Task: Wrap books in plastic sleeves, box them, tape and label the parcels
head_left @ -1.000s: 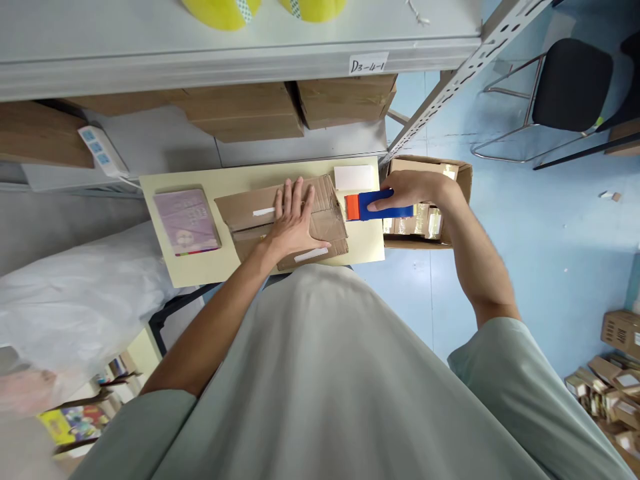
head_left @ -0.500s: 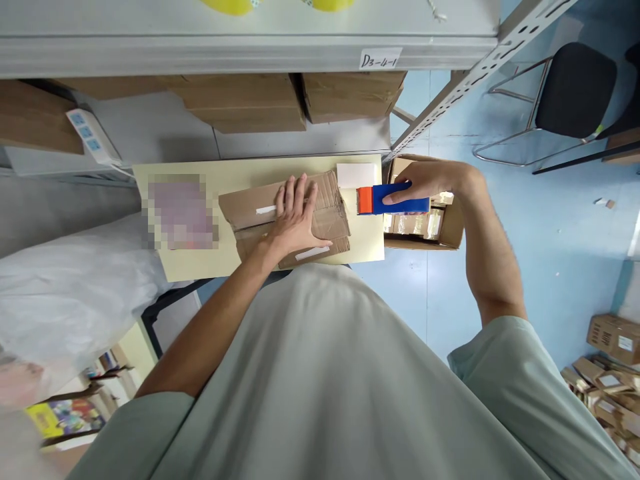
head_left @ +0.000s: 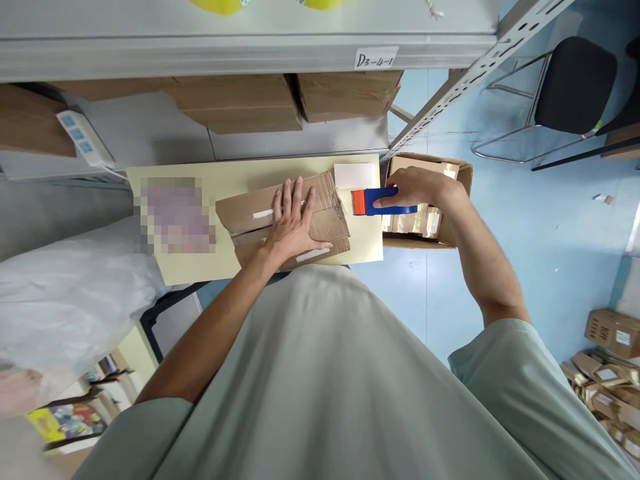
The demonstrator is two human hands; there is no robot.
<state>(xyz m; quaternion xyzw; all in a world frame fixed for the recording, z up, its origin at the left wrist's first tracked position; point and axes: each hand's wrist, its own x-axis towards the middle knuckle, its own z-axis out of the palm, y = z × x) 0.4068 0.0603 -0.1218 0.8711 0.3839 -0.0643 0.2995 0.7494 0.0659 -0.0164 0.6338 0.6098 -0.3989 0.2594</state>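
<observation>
A brown cardboard box (head_left: 329, 203) lies flat on the pale yellow tabletop (head_left: 364, 247), slightly askew, with white labels on it. Across its top my left hand (head_left: 293, 227) rests with fingers spread. My right hand (head_left: 413, 187) grips a blue tape dispenser (head_left: 373, 205) with an orange toothed front. The dispenser's toothed end points at the right end of the box, a short gap away from it. My palm hides part of the dispenser's rear.
To the right of the table stands an open carton (head_left: 463, 177) of small taped boxes. A grey shelf (head_left: 250, 53) with cartons runs along the far side. A white card (head_left: 354, 175), a power strip (head_left: 85, 137) and a white plastic bag (head_left: 70, 293) are nearby.
My right hand and the tape dispenser have moved slightly left, nearer the box, and the wrist has shifted left too. The left hand stays spread on the box.
</observation>
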